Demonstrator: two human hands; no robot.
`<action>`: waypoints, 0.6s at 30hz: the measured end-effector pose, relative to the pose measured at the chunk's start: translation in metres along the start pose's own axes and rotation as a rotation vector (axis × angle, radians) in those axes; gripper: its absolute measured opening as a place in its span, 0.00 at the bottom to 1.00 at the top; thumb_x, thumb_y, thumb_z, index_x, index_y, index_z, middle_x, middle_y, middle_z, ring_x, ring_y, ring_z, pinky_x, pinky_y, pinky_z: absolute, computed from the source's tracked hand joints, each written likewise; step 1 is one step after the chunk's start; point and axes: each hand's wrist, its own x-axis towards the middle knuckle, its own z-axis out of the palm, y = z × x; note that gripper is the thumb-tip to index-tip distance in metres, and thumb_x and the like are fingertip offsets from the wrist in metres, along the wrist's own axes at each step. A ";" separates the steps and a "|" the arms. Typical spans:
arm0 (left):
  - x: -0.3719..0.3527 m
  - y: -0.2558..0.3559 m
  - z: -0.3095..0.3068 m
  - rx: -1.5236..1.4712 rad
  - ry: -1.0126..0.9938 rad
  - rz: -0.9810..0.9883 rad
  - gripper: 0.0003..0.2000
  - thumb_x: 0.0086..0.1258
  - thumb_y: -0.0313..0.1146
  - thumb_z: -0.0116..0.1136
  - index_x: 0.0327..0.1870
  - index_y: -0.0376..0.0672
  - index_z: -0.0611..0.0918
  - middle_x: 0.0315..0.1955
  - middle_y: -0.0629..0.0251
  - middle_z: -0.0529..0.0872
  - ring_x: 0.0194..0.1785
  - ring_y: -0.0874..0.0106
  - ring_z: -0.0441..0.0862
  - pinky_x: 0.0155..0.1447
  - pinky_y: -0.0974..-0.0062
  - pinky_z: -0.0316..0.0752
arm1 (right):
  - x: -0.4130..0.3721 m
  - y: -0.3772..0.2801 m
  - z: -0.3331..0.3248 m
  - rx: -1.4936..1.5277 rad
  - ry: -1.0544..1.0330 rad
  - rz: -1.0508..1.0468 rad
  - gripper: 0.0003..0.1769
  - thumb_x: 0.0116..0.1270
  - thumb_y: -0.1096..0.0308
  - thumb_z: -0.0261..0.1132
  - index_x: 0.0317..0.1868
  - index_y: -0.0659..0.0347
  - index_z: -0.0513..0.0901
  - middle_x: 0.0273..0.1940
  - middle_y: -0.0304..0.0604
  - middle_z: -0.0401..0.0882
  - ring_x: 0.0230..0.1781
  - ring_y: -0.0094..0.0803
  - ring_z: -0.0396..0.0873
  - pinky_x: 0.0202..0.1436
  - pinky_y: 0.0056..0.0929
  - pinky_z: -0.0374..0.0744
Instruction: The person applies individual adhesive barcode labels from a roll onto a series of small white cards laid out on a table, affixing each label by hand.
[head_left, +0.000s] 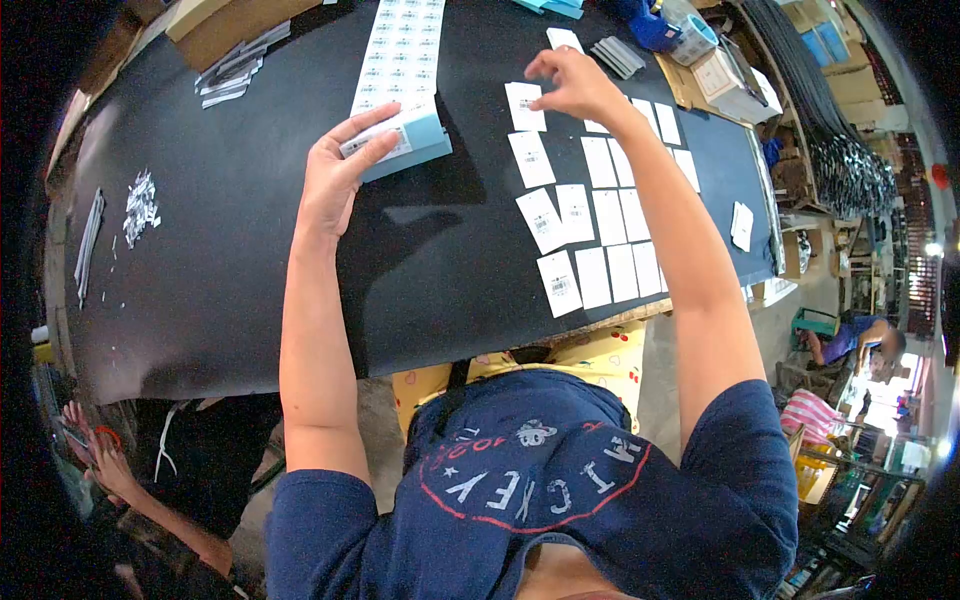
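A long strip of printed barcode labels (400, 50), white with a pale blue backing (428, 132), runs down from the table's far edge. My left hand (340, 165) grips its near end, thumb on top, where the strip folds over and its blue side shows. Over the far end of the white cards is my right hand (585, 88), its fingers curved and apart. The right thumb tip lies right at a labelled card (525, 107). Toward me, more cards bear labels, such as the nearest one (559, 284); plain white cards (607, 217) lie in rows beside them.
The black tabletop (210, 290) holds grey strips (240, 68), small scraps (141, 208) and a cardboard box (225, 25). Stacked cards (741, 226) lie at the right. Another person's hands (100, 455) show at lower left; a seated person (850, 340) is at far right.
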 end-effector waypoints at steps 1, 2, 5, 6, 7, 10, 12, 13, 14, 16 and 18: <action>0.000 0.001 0.001 0.001 -0.010 0.010 0.21 0.54 0.38 0.74 0.50 0.43 0.86 0.49 0.50 0.84 0.56 0.62 0.80 0.63 0.62 0.72 | -0.011 -0.012 -0.011 0.089 -0.079 0.094 0.26 0.37 0.61 0.80 0.40 0.62 0.85 0.35 0.49 0.82 0.38 0.43 0.81 0.44 0.34 0.79; 0.000 0.000 0.000 -0.002 -0.010 0.004 0.21 0.54 0.38 0.74 0.50 0.43 0.86 0.49 0.50 0.84 0.56 0.62 0.80 0.63 0.62 0.72 | -0.023 -0.020 -0.020 0.132 -0.237 0.237 0.22 0.40 0.64 0.78 0.39 0.58 0.84 0.34 0.42 0.79 0.38 0.34 0.78 0.43 0.32 0.76; 0.001 -0.002 -0.002 -0.003 -0.054 -0.032 0.21 0.61 0.32 0.69 0.55 0.39 0.82 0.53 0.57 0.83 0.55 0.70 0.80 0.61 0.73 0.74 | -0.064 -0.021 -0.026 0.186 -0.408 0.223 0.21 0.39 0.64 0.79 0.37 0.58 0.83 0.34 0.41 0.76 0.38 0.34 0.76 0.42 0.32 0.75; 0.001 -0.002 -0.001 0.015 -0.043 -0.029 0.21 0.61 0.32 0.69 0.55 0.39 0.82 0.53 0.57 0.83 0.55 0.70 0.80 0.61 0.73 0.74 | -0.076 -0.026 -0.027 0.188 -0.410 0.225 0.21 0.39 0.64 0.79 0.37 0.58 0.83 0.34 0.41 0.76 0.38 0.34 0.76 0.42 0.32 0.75; 0.001 -0.002 -0.002 0.035 -0.033 -0.024 0.21 0.61 0.32 0.69 0.55 0.39 0.82 0.53 0.57 0.83 0.55 0.70 0.81 0.61 0.73 0.74 | -0.086 -0.031 -0.028 0.164 -0.411 0.160 0.21 0.39 0.65 0.79 0.35 0.58 0.82 0.35 0.41 0.74 0.37 0.35 0.75 0.42 0.33 0.75; 0.001 -0.004 -0.003 0.041 -0.022 -0.003 0.21 0.61 0.33 0.70 0.55 0.39 0.82 0.53 0.57 0.83 0.55 0.70 0.81 0.61 0.73 0.74 | -0.098 -0.042 -0.027 0.127 -0.426 0.132 0.22 0.37 0.65 0.81 0.33 0.59 0.81 0.38 0.44 0.73 0.40 0.38 0.75 0.45 0.35 0.75; 0.000 -0.003 -0.002 0.032 -0.033 -0.013 0.21 0.61 0.32 0.69 0.56 0.39 0.82 0.53 0.57 0.83 0.55 0.70 0.81 0.61 0.73 0.74 | -0.101 -0.039 -0.024 0.133 -0.420 0.097 0.23 0.37 0.66 0.81 0.33 0.59 0.80 0.39 0.46 0.71 0.42 0.42 0.75 0.47 0.36 0.74; 0.000 -0.002 -0.001 0.022 -0.042 -0.020 0.21 0.61 0.32 0.69 0.56 0.39 0.81 0.53 0.57 0.82 0.55 0.70 0.81 0.61 0.74 0.74 | -0.103 -0.035 -0.023 0.133 -0.419 0.099 0.23 0.37 0.66 0.81 0.33 0.59 0.80 0.39 0.46 0.71 0.42 0.42 0.75 0.47 0.36 0.74; 0.000 -0.002 -0.001 0.022 -0.043 -0.021 0.21 0.61 0.32 0.69 0.56 0.39 0.81 0.53 0.57 0.82 0.55 0.70 0.81 0.61 0.74 0.74 | -0.105 -0.033 -0.021 0.171 -0.407 0.140 0.22 0.37 0.66 0.81 0.33 0.59 0.80 0.39 0.46 0.71 0.42 0.42 0.75 0.47 0.37 0.74; 0.001 -0.002 -0.002 0.017 -0.049 -0.029 0.21 0.61 0.32 0.69 0.56 0.39 0.81 0.53 0.57 0.82 0.55 0.71 0.81 0.61 0.74 0.74 | -0.106 -0.034 -0.021 0.211 -0.396 0.184 0.22 0.37 0.66 0.80 0.33 0.60 0.80 0.39 0.46 0.72 0.42 0.41 0.75 0.46 0.37 0.74; -0.001 0.000 0.001 0.015 -0.033 -0.030 0.21 0.58 0.34 0.71 0.53 0.41 0.83 0.51 0.55 0.83 0.55 0.68 0.80 0.62 0.70 0.73 | -0.107 -0.034 -0.019 0.193 -0.394 0.168 0.21 0.37 0.67 0.80 0.32 0.61 0.79 0.38 0.46 0.73 0.40 0.41 0.75 0.45 0.37 0.74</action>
